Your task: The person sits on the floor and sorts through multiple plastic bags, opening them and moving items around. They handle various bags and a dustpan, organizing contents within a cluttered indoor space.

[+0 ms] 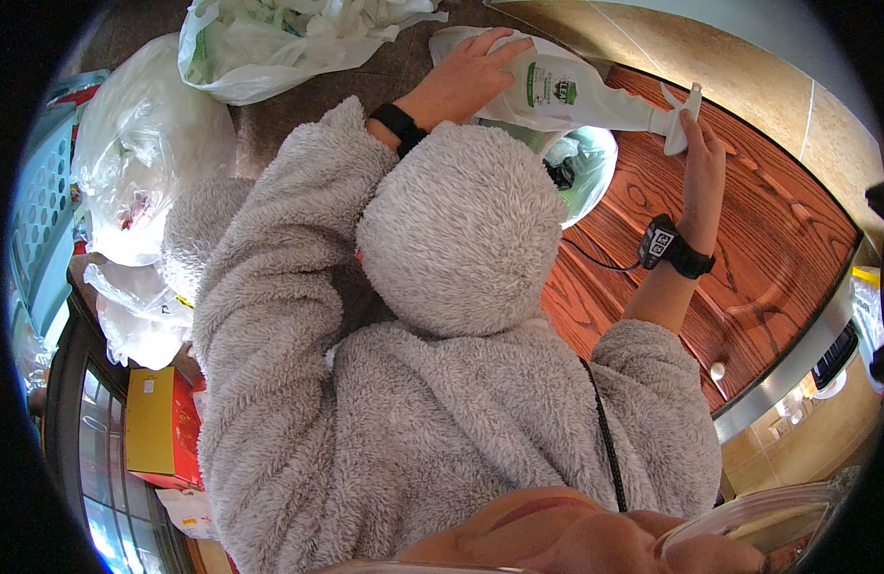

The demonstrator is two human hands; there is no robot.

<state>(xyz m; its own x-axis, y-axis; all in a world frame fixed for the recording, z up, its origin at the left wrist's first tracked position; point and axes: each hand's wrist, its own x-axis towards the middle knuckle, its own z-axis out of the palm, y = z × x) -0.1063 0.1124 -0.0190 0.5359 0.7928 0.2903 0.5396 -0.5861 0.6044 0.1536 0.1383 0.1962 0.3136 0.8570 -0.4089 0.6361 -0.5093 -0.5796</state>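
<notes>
A white trigger spray bottle (557, 85) with a green-and-black printed label lies almost level across the view, its sprayer head (677, 123) pointing right. My left hand (478, 72), with a black band at the wrist, grips the bottle's body, fingers spread over its upper side. At the other end my right hand (702, 136) holds the sprayer head between thumb and fingers. A black wrist strap with a small cabled device (657, 242) sits on my right wrist. Beneath the bottle, partly hidden, is a bin with a pale green liner (593, 190) and something black inside.
A red-brown wooden cabinet door (765, 237) with a round knob (717, 371) stands at right. White plastic bags (291, 50) and a full clear bag (151, 143) lie upper left, beside a blue plastic basket (44, 208). A red-and-yellow box (155, 423) is lower left. My raised knee (463, 229) fills the middle.
</notes>
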